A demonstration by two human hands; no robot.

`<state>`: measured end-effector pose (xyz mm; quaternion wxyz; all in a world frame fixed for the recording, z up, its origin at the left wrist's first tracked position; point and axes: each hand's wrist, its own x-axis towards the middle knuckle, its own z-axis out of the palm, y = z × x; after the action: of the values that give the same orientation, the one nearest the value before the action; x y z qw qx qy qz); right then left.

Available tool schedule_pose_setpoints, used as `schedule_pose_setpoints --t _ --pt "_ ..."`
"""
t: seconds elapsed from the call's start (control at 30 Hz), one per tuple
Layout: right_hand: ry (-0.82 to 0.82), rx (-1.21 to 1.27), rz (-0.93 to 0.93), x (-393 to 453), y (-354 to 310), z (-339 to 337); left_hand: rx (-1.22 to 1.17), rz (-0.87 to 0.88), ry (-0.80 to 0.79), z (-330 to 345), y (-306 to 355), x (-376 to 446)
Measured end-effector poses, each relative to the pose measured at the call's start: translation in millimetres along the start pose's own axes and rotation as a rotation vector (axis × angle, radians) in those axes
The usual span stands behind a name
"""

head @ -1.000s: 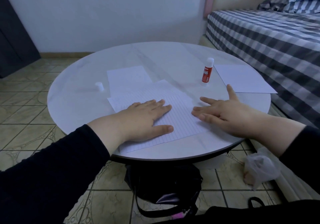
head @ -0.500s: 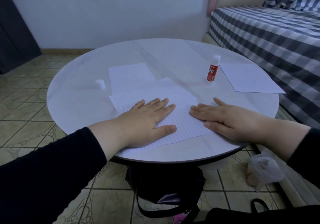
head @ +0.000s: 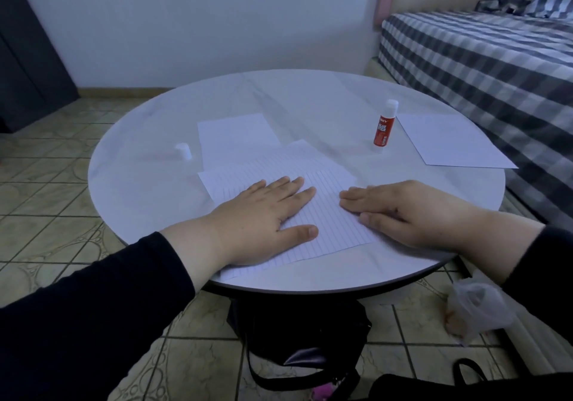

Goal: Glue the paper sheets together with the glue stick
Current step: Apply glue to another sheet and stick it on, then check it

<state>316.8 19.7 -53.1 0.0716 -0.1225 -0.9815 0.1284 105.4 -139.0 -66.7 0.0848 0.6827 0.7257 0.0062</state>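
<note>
Round pale marble-look table top [head: 310, 96]: smooth, slightly glossy, faint veining.
White lined paper sheet [head: 331, 224] near centre: thin, matt, flat.
Plain white paper sheet [head: 235, 134] further back, another plain white paper sheet [head: 449, 140] far right: matt.
Red-and-white plastic glue stick [head: 384, 127]: smooth, printed label.
Small white plastic cap [head: 183, 151] left: smooth.
Grey-and-white checked cloth bed cover [head: 483, 59] right: soft, matt.
Beige tiled floor [head: 46, 183]: patterned, slight sheen.

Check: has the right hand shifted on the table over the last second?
Yes. The right hand slid left onto the lined sheet, away from the glue stick; its thumb has tucked in.
</note>
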Motion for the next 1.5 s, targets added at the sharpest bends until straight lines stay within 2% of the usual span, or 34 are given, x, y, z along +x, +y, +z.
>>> schedule_pose_setpoints --t 0.07,0.23,0.43,0.5,0.6,0.67,0.77,1.0,1.2,1.33,1.5 --pt "0.042 0.003 0.037 13.3 -0.8 -0.3 0.000 0.002 0.005 0.1 -0.5 0.3" --pt "-0.137 -0.128 0.103 31.9 1.5 8.0 0.014 -0.005 -0.017 -1.0 0.4 0.3" --pt "-0.054 -0.015 -0.028 -8.5 -0.1 -1.5 0.003 0.000 -0.019 -1.2 0.1 -0.7" --pt "-0.014 0.030 0.000 -11.5 -1.1 0.1 -0.001 0.012 0.010 -2.2 0.3 -0.7" --pt "-0.037 0.056 0.078 -11.6 -2.5 3.6 -0.087 0.159 0.056 -4.2 14.9 -5.3" --pt "-0.064 0.072 0.095 -12.4 -2.0 4.5 -0.150 0.268 -0.037 -4.8 30.1 -13.5" --pt "-0.101 0.040 0.101 -12.9 -0.3 4.1 -0.012 0.329 -0.103 -0.1 38.7 -22.8" --pt "-0.155 -0.039 0.128 -15.0 -6.1 2.2 -0.032 0.315 -0.138 -7.4 15.3 -50.0" --pt "-0.128 -0.293 0.222 -7.2 -32.7 7.8 0.071 0.178 -0.082 -14.0 2.9 -57.0" --pt "-0.112 -0.253 0.160 0.0 -45.9 18.6 0.056 0.184 -0.094 -2.0 17.5 -58.2" --pt "-0.139 -0.246 0.155 -1.6 -39.1 9.1 0.063 0.155 -0.110 -4.1 -12.8 -83.7"
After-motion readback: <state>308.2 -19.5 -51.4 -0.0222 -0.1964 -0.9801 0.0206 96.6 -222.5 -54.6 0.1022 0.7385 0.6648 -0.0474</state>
